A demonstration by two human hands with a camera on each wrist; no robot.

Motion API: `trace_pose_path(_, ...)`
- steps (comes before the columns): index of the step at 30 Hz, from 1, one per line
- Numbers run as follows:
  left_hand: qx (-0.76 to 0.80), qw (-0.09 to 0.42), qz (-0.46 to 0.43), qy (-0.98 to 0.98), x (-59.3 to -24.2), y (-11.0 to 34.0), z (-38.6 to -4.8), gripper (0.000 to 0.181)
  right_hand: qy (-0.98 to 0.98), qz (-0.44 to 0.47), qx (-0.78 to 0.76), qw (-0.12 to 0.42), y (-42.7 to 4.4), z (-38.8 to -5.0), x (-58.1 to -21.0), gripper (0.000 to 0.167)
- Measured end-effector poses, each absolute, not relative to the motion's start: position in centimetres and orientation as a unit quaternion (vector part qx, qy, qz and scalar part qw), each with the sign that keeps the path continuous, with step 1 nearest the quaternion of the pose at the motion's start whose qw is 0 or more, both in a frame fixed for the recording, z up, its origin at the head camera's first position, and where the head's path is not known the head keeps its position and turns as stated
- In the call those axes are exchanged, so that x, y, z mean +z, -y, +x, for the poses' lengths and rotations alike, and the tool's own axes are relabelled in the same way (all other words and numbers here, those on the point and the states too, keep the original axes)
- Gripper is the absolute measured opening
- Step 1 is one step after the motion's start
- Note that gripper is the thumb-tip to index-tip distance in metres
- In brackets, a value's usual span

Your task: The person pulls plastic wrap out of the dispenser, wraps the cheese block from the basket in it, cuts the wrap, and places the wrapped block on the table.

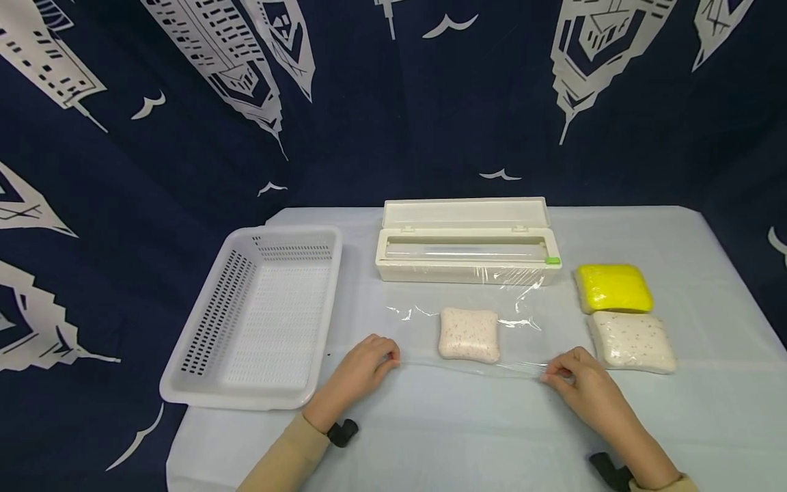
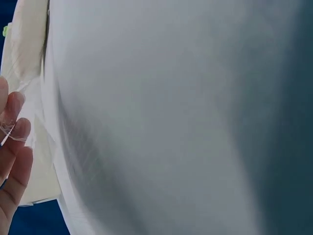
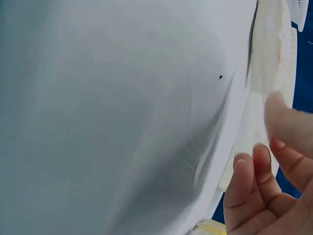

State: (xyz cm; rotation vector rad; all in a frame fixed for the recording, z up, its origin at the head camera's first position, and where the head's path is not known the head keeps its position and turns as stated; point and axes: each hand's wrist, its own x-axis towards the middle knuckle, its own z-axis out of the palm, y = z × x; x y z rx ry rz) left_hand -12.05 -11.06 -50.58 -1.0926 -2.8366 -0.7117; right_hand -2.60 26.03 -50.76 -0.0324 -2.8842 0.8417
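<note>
A sheet of clear cling film [image 1: 424, 335] stretches from the cream dispenser box [image 1: 470, 273] toward the front of the table. On the film sits a pale, pillow-shaped block with reddish specks [image 1: 469, 335]. At the film's near left corner my left hand [image 1: 363, 369] pinches its edge; crumpled film shows between the fingers [image 2: 19, 129] in the left wrist view. My right hand [image 1: 584, 386] pinches the near right corner, where the film gathers into pleats. In the right wrist view, the thumb [image 3: 288, 122] partly hides the grip.
On the left stands a white perforated basket [image 1: 326, 321]. Right of the film lie a shiny yellow block [image 1: 615, 288] and another speckled block [image 1: 633, 342], touching each other. The dispenser's lid [image 1: 465, 214] is raised. A dark patterned cloth [image 1: 393, 123] hangs behind the white-covered table [image 1: 467, 437].
</note>
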Motion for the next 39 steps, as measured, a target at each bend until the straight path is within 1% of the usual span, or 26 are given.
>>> trace_pose_path(4, -0.237, 0.008, -0.343, 0.909, -50.6, 11.1, -12.1, 0.010, 0.943, -0.028, 0.315, 0.109, -25.9, -2.7, -50.6, 0.016)
trace_pose_path(9, -0.254, 0.008, -0.339, 0.906, -50.7, 11.2, -12.3, 0.009, 0.924, 0.002, 0.338, 0.180, -25.8, -2.8, -50.8, 0.022)
trace_pose_path(12, -0.258, 0.010, -0.336, 0.906, -50.7, 11.2, -12.3, 0.008, 0.925, 0.014, 0.331, 0.184, -25.8, -2.8, -50.8, 0.024)
trace_pose_path(18, -0.261, 0.020, -0.322, 0.910, -50.7, 10.9, -12.4, 0.009, 0.945, -0.024, 0.305, 0.120, -25.8, -3.0, -50.4, 0.014)
trace_pose_path(25, -0.256, 0.018, -0.307, 0.916, -50.7, 10.6, -12.9, 0.008, 0.949, -0.054, 0.306, 0.059, -26.0, -3.5, -50.1, 0.011)
trace_pose_path(30, -0.231, 0.013, -0.297, 0.926, -50.8, 10.0, -13.3, 0.010, 0.955, -0.044, 0.291, 0.033, -26.0, -4.4, -49.5, 0.012)
trace_pose_path(37, -0.182, -0.019, -0.274, 0.944, -50.8, 8.7, -13.9, 0.015, 0.964, -0.013, 0.265, -0.018, -25.9, -6.0, -48.9, 0.012)
trace_pose_path(39, -0.174, -0.021, -0.269, 0.947, -50.8, 8.4, -14.0, 0.016, 0.965, -0.013, 0.259, -0.035, -25.8, -6.4, -48.8, 0.012)
